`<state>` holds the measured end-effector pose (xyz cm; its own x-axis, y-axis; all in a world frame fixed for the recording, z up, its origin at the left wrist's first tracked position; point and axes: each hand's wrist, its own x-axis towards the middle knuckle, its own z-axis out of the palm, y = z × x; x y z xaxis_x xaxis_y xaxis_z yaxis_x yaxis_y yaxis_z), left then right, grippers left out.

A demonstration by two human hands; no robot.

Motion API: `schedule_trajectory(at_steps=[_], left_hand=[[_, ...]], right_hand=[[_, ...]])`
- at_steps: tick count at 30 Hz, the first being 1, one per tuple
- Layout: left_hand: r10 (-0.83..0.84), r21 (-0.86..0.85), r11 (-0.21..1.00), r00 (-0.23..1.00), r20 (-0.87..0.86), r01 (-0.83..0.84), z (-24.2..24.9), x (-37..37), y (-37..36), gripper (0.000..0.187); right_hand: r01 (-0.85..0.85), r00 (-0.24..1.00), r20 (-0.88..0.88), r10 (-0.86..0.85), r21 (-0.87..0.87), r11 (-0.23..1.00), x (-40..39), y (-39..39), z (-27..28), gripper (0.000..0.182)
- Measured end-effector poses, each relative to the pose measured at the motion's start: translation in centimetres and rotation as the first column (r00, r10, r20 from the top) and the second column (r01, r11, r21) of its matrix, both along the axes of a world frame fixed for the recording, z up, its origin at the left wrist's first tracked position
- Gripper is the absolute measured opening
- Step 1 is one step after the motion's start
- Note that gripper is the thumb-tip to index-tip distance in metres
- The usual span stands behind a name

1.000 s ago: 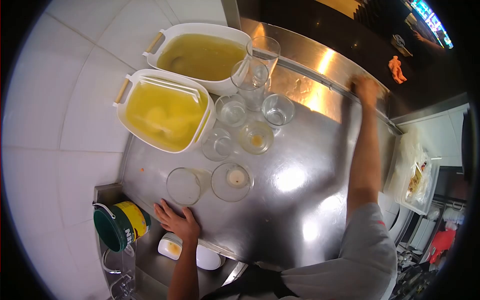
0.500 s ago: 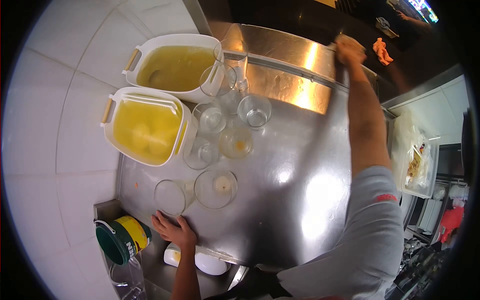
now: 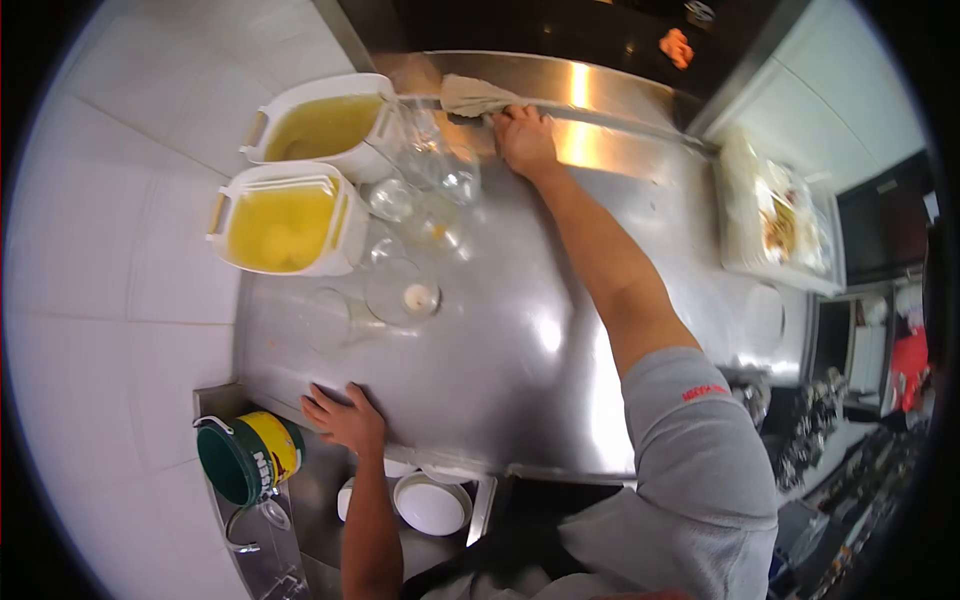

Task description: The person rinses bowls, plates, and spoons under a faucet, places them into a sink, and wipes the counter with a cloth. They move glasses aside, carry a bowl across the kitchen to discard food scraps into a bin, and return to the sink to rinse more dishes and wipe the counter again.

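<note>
My right hand reaches to the back of the steel counter, its fingers gripping the edge of a beige cloth that lies along the raised metal ledge. Spread fingers of my left hand rest flat at the counter's front edge, holding nothing. Between my hands several clear glasses stand at the left. The nearest are a wide glass with a pale round spot seen in it and a faint glass beside it.
Two white tubs of yellowish liquid stand against the tiled wall. A green and yellow bucket sits by the sink, where white bowls lie. At right is a clear bin lined with plastic. An orange cloth lies on the dark shelf beyond.
My right hand has swept left along the back ledge with the cloth. My left hand stays at the front edge, fingers still spread. The view has shifted toward the right.
</note>
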<state>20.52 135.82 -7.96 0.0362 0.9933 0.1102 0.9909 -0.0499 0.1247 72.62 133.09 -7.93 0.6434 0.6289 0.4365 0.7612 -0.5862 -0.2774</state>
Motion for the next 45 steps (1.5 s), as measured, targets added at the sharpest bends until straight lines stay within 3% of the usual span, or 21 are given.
schedule_trajectory(at_steps=[5, 8, 12, 16, 19, 20, 23, 25, 27, 28, 29, 30, 31, 32, 36, 37, 38, 39, 41, 43, 45], left_hand=[[0.003, 0.017, 1.0, 0.999, -0.041, -0.002, -0.2, -0.4, -0.3, 0.075], [0.003, 0.03, 1.0, 0.999, -0.039, -0.001, -0.5, -1.1, -0.2, 0.076], [0.019, 0.03, 0.999, 0.999, -0.036, -0.017, -0.9, -1.0, 0.2, 0.078], [0.0, 0.009, 1.0, 1.0, 0.019, 0.0, -0.6, -0.9, -0.2, 0.079], [0.0, -0.003, 1.0, 0.999, 0.035, 0.001, -0.1, -1.1, -0.9, 0.079], [-0.004, -0.001, 1.0, 0.999, 0.035, 0.005, 0.0, -1.3, -1.0, 0.079], [0.006, 0.008, 1.0, 0.999, 0.034, -0.006, 0.3, -1.3, -0.7, 0.079], [0.028, 0.023, 0.999, 0.999, 0.044, -0.029, 0.5, -0.9, -0.3, 0.079], [0.011, 0.022, 1.0, 0.999, 0.048, -0.012, 0.5, -1.0, -0.6, 0.078], [0.015, 0.02, 1.0, 0.999, 0.051, -0.016, 0.5, -1.2, -0.6, 0.078], [0.013, 0.016, 1.0, 0.998, 0.058, -0.014, 0.6, -1.2, -0.7, 0.078], [0.01, 0.012, 1.0, 0.997, 0.075, -0.011, 0.7, -0.8, -0.8, 0.078], [0.006, 0.013, 1.0, 0.997, 0.071, -0.007, 0.5, -0.7, -0.9, 0.077], [0.007, 0.015, 1.0, 0.997, 0.073, -0.008, 0.3, -0.8, -0.9, 0.077], [0.037, 0.002, 0.999, 0.999, 0.039, -0.037, 0.7, 0.2, 0.0, 0.076], [0.039, -0.011, 0.999, 0.999, 0.003, -0.038, 0.4, -0.6, -0.4, 0.077], [0.009, 0.027, 1.0, 0.999, 0.03, -0.01, 0.1, -0.9, -0.6, 0.078], [0.012, 0.035, 0.999, 1.0, -0.003, -0.012, -0.3, -0.8, -0.5, 0.078], [0.035, 0.063, 0.997, 0.998, -0.045, -0.033, -0.6, -1.0, -0.1, 0.077], [0.031, 0.038, 0.999, 0.999, 0.017, -0.032, 0.0, -1.2, -0.5, 0.078], [0.014, 0.012, 1.0, 0.998, 0.063, -0.015, 0.9, -1.0, -0.5, 0.079]], right_hand=[[0.45, 0.893, 0.14, -0.428, -0.24, 0.86, 2.2, -14.8, -1.1, 0.033], [0.409, 0.875, 0.022, -0.484, -0.569, 0.713, 0.3, -19.5, 3.9, 0.047], [0.29, 0.869, -0.21, -0.449, -0.518, 0.805, 2.0, -25.2, 3.3, 0.064], [0.639, 0.69, 0.121, -0.713, -0.564, 0.523, -1.7, -27.6, -0.3, 0.058], [0.434, 0.751, 0.079, -0.655, -0.807, 0.4, -9.2, -27.2, 5.7, 0.049], [0.433, 0.758, 0.014, -0.652, -0.758, 0.487, -10.3, -28.0, 6.0, 0.043], [0.181, 0.953, 0.017, -0.302, -0.833, 0.523, -4.5, -30.2, 0.9, 0.041], [0.391, 0.866, -0.065, -0.495, -0.53, 0.753, -2.3, -27.8, -1.4, 0.036], [0.201, 0.979, 0.099, -0.176, -0.583, 0.788, -2.4, -22.6, -2.3, 0.029], [0.205, 0.928, 0.364, -0.081, -0.315, 0.927, -2.2, -19.7, -7.1, 0.022], [0.119, 0.966, 0.254, -0.04, -0.3, 0.946, -5.2, -16.7, -6.9, 0.021], [0.018, 1.0, -0.009, -0.017, 0.078, 0.997, -8.9, -13.4, -5.9, 0.024], [-0.087, 0.995, 0.064, 0.076, 0.194, 0.977, -12.0, -11.3, -6.2, 0.031], [-0.369, 0.929, -0.031, 0.368, -0.068, 0.927, -14.6, -11.4, -3.1, 0.038], [-0.057, 0.97, 0.238, 0.054, 0.007, 0.998, -8.7, -13.8, -3.1, 0.046], [0.097, 0.986, -0.104, -0.131, -0.28, 0.955, -7.0, -16.0, 1.1, 0.059], [0.311, 0.95, 0.116, -0.29, -0.428, 0.849, -5.7, -18.8, 0.5, 0.065], [0.541, 0.836, 0.291, -0.465, -0.296, 0.788, -2.4, -22.1, -3.2, 0.072], [0.392, 0.802, -0.023, -0.596, -0.734, 0.555, -5.8, -26.3, 4.5, 0.054], [0.842, 0.539, 0.192, -0.82, -0.143, 0.52, -5.2, -27.1, -3.0, 0.048], [0.654, 0.756, 0.144, -0.638, -0.181, 0.734, -6.3, -23.1, -5.6, 0.049]])
